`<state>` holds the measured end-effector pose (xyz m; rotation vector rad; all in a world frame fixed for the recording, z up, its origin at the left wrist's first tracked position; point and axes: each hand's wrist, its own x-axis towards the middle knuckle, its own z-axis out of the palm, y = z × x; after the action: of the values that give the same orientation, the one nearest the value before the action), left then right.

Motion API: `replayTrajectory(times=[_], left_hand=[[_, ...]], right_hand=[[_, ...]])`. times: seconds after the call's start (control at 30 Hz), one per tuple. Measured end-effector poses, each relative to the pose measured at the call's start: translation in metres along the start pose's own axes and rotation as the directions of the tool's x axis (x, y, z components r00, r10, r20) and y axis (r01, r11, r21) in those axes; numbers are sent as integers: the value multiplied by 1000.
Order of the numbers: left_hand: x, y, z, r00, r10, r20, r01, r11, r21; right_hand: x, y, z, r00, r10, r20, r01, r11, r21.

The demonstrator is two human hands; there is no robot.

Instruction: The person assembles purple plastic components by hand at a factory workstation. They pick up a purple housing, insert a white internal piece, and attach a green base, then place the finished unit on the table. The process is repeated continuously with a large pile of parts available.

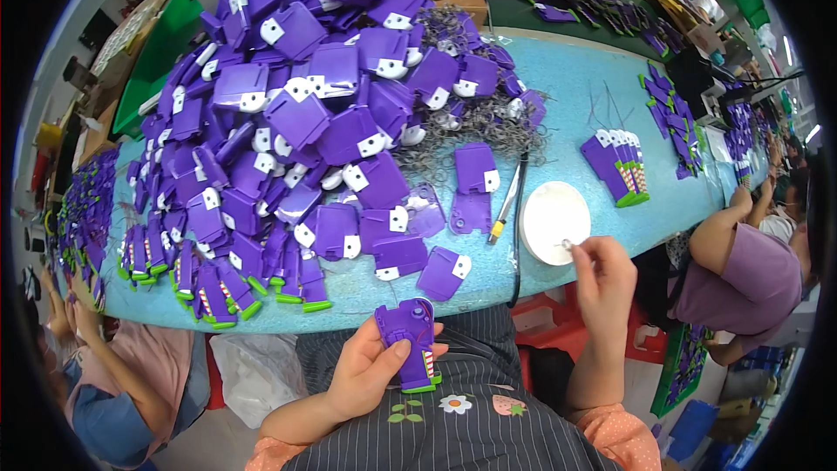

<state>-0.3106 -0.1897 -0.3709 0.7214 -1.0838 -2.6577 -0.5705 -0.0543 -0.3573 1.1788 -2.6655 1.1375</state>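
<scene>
Left hand (pixel 370 366) is gripping a flat purple plastic piece (pixel 410 331) with a green striped end at lower centre; right hand (pixel 603 275) is pinching a small metal ring (pixel 566 245) beside a round white dish (pixel 551 220); glossy purple pieces with white tabs (pixel 296 122) are lying heaped at upper left on the turquoise table (pixel 567 96).

1. The left hand (pixel 370 365) sits low and close to the body, fingers curled shut in a grip, thumb laid across the front.
2. Its forearm runs in from the lower edge, bent at the wrist.
3. The right hand (pixel 602 275) is raised higher and further out, well apart from the left.
4. Its fingertips (pixel 577 249) seem pinched together, though the view there is too small to be sure.
</scene>
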Motion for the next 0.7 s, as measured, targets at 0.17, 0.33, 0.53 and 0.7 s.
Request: replayTrajectory(times=[0.17,0.33,0.53,0.7], left_hand=[[6,5,4,1000,-2,29,2,1000,-21],[9,12,8,999,-19,49,20,1000,-8],[5,14,16,997,73,6,-74,996,57],[0,7,12,997,76,24,-78,993,85]], right_hand=[[-4,-2,0,989,133,-60,-117,968,224],[-19,-48,5,980,15,200,-153,702,696],[-32,-71,49,821,-217,528,-396,449,801],[-38,-71,54,676,-215,705,-652,271,708]])
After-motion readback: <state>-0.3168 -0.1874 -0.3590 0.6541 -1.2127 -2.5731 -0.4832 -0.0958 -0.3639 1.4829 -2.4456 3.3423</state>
